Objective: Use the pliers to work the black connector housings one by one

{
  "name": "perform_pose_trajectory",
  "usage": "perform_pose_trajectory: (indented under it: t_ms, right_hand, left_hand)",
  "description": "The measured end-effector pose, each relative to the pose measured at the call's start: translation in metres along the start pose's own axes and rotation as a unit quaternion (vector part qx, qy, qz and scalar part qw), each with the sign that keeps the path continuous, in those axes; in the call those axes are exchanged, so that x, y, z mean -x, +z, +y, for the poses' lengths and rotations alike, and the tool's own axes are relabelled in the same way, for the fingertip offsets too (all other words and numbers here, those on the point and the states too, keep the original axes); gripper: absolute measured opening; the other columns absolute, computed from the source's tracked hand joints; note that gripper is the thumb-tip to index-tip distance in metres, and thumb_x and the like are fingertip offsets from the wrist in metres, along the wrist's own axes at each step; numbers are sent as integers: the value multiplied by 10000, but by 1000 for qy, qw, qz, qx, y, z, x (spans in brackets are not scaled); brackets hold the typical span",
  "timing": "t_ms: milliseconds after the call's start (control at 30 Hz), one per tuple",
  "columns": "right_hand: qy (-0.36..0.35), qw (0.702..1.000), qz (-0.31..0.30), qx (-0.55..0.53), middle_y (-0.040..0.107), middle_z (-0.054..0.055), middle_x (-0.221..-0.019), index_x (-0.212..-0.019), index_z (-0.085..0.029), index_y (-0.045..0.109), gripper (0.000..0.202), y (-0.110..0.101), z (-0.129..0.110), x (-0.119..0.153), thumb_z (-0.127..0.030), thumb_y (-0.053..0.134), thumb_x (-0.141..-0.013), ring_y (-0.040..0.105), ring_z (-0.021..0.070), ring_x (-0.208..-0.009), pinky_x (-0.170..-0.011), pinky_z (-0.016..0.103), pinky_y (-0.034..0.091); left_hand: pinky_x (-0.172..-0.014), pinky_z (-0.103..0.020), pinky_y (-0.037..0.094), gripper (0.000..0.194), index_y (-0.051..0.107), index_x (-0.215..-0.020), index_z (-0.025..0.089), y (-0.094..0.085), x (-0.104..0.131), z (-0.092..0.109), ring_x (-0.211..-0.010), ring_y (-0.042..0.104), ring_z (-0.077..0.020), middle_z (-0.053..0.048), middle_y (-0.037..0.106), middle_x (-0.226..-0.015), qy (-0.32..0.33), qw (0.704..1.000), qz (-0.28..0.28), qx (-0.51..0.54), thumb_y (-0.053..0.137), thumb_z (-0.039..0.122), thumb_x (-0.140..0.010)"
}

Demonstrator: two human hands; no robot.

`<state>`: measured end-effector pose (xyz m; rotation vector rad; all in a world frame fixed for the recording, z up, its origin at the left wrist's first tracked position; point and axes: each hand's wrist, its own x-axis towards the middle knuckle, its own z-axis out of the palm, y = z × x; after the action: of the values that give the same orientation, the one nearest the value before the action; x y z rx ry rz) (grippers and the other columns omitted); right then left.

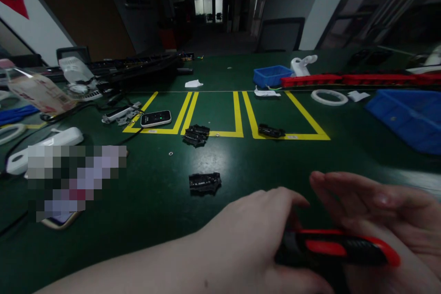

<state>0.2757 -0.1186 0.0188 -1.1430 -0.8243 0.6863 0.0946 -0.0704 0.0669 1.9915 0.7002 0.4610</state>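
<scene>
My left hand (255, 229) reaches in from the lower left, its thumb and fingers closed around one end of a black-and-red handled tool (358, 249). The tool's working end is hidden, so its exact kind does not show. My right hand (382, 211) is at the lower right, palm turned toward the tool, fingers stretched out and slightly bent. The tool's far end overlaps the right palm and wrist; whether they touch I cannot tell. Beyond the left hand lies a black moulded plastic part (205, 183) on the green table.
More black parts (195, 135) and a single one (271, 131) lie on yellow tape outlines (220, 134). A phone (62, 223), a white-edged device (156, 118) and cables are on the left. Blue bins (409, 119), a tape roll (329, 97) and red strips (313, 81) are right.
</scene>
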Motion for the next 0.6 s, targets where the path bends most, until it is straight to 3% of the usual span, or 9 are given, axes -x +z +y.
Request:
perform_pose_trajectory:
  t_ms: [67,167,233,400,600]
  right_hand:
    - [-8,1000,-14,6,722,-22,-1019,-855,-301,606,251,5,-3,0,-214,750,-669,704,191,-1027,-919,310,606]
    - [0,1000,-29,-3,731,-22,-1008,-854,-307,621,252,10,-6,1,-213,753,-661,715,189,-994,-911,308,606]
    - [4,1000,-28,-4,731,-28,-1002,-847,-320,613,274,10,-6,3,-219,765,-642,718,194,-973,-898,322,614]
    - [-15,997,-68,32,713,23,-1081,-939,-350,606,339,-6,-1,6,-294,754,-639,667,302,-1119,-961,513,586]
    - [-97,978,-148,107,692,43,-1167,-1063,-381,595,468,-22,10,7,-338,753,-625,619,355,-1199,-941,542,588]
  left_hand:
    - [-831,-357,546,476,580,-1207,83,8,0,-6,-997,647,-263,-136,662,-1143,44,995,-29,-89,777,261,-812]
    - [-757,-295,519,189,618,-1047,82,12,0,-11,-913,631,-211,-113,658,-1051,82,988,-30,-130,658,197,-902]
    - [-715,-232,484,114,617,-978,112,9,2,-11,-847,609,-154,-59,651,-968,84,993,-11,-79,656,201,-918]
    - [-646,-155,411,120,638,-903,134,-4,7,-6,-741,559,-86,14,610,-838,38,997,3,71,723,215,-877]
    - [-607,-142,386,101,671,-863,122,-2,9,0,-678,534,-66,32,603,-768,-1,993,31,116,754,166,-828]
